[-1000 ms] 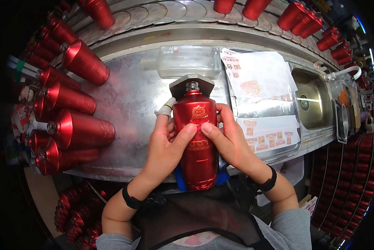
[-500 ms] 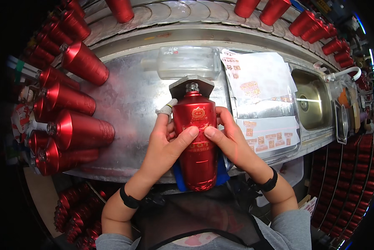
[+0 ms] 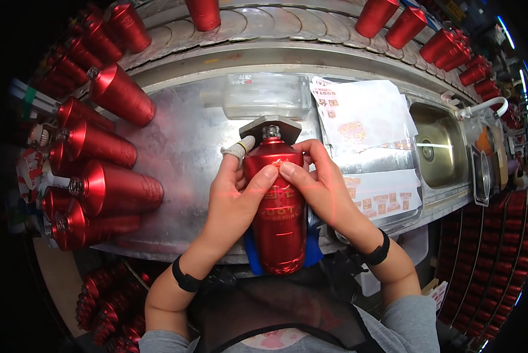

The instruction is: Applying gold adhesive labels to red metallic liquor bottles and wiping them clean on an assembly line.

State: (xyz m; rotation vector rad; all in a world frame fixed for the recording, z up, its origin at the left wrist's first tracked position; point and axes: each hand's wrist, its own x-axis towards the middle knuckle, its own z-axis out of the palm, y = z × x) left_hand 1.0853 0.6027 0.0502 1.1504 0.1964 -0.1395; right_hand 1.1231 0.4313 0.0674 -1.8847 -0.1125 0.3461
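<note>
Centrally, a red bottle [image 3: 280,229] is held at the front edge of the metal worktop [image 3: 184,170], neck toward twelve o'clock. It is clasped by the left hand [image 3: 234,191] at nine and the right hand [image 3: 322,191] at three, thumbs set close together on its upper front. At twelve, a clear bottle [image 3: 267,99] is laid sideways; white sheets [image 3: 370,109] are spread from one to three.
</note>
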